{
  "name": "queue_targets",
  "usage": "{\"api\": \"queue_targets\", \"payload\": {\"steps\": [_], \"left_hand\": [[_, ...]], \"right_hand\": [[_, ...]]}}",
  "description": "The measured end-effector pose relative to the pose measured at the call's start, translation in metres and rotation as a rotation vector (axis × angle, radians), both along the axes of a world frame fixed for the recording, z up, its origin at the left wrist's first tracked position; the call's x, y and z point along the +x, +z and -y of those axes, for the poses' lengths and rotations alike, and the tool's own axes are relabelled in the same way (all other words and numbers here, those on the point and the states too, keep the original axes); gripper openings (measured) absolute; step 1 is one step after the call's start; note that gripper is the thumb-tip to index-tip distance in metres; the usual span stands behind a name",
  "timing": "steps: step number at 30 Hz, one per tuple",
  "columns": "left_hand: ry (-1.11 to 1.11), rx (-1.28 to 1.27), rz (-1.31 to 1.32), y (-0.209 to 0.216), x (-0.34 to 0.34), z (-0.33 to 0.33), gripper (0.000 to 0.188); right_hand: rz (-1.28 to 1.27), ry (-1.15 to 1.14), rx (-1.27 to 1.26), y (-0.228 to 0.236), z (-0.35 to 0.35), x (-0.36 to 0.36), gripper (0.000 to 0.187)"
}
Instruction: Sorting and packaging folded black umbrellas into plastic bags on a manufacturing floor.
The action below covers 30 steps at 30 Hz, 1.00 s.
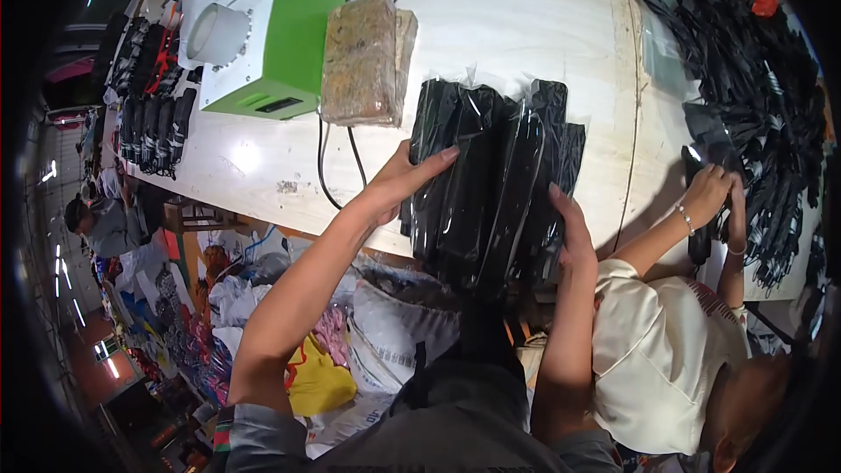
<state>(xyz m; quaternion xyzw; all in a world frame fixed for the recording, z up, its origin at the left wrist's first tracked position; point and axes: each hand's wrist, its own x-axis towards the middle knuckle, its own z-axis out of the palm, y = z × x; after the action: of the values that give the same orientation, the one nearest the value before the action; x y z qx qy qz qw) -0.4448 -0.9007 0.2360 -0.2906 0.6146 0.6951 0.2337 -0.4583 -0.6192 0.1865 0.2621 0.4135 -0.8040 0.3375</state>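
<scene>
A bundle of several black folded umbrellas (477, 175) in clear plastic sleeves is held between my two hands at the table's near edge. My left hand (405, 177) clasps its left side, the thumb lying across the plastic and the other fingers hidden beneath. On the right side, my right hand (574, 232) presses in with the thumb up, its other fingers mostly out of sight. The umbrellas lie side by side, their far ends uneven, and their near ends reach over the edge toward my body.
Left of the bundle stand a green and white machine (293, 44) with a round spout and a plastic-wrapped brown block (361, 61). Black cables hang off the edge. At right a co-worker (666, 359) handles black pieces beside a large black heap (762, 114). Sacks (399, 333) lie below.
</scene>
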Motion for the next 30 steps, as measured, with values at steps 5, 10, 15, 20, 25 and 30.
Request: {"api": "queue_targets", "payload": {"steps": [5, 10, 15, 20, 25, 30], "left_hand": [[0.055, 0.033, 0.094, 0.005, 0.052, -0.016, 0.065], [0.042, -0.006, 0.24, 0.016, 0.095, -0.026, 0.061], [-0.056, 0.009, 0.068, 0.007, 0.148, -0.02, 0.068], [-0.13, 0.071, -0.025, 0.005, 0.168, -0.022, 0.069], [-0.078, 0.144, -0.008, -0.005, 0.176, -0.024, 0.08], [-0.075, 0.144, -0.04, -0.019, 0.189, -0.022, 0.088]], "right_hand": [[0.127, 0.015, -0.076, -0.01, -0.027, 0.06, 0.043], [0.208, 0.022, -0.074, -0.005, -0.04, 0.114, 0.042], [0.239, 0.196, -0.007, 0.014, -0.053, 0.145, 0.048], [0.17, 0.146, 0.012, 0.013, -0.051, 0.163, 0.05], [0.135, 0.064, -0.01, 0.019, -0.041, 0.166, 0.052], [0.095, 0.03, -0.047, 0.012, -0.042, 0.181, 0.059]]}}
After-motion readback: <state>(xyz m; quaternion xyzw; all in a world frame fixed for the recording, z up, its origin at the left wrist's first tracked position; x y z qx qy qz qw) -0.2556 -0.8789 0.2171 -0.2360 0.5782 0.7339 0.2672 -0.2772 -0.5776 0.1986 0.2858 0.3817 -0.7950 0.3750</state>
